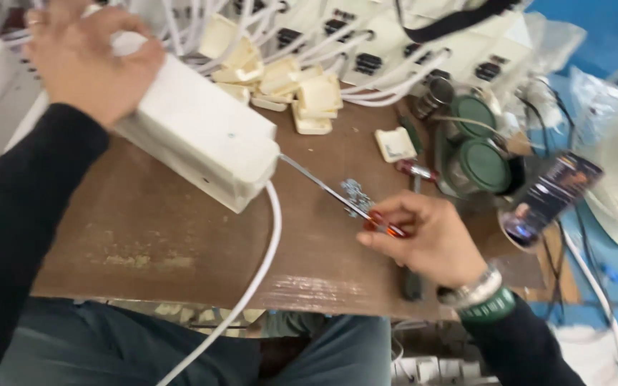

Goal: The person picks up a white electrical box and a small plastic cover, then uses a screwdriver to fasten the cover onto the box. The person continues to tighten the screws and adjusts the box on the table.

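Currently, left hand [80, 61] gripping white power strip [198, 132] over brown surface [144, 229], right hand [423, 239] closing around red-handled screwdriver [345, 200], tip entering the strip's end, white cable [255, 271] trailing down.

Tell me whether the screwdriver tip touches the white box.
Touching. The head view shows the screwdriver shaft running from the right hand straight into the white box end, no gap.

Likely electrical assembly workshop: worn bench [180, 243], piled socket strips [423, 50], screwdriver [337, 194].
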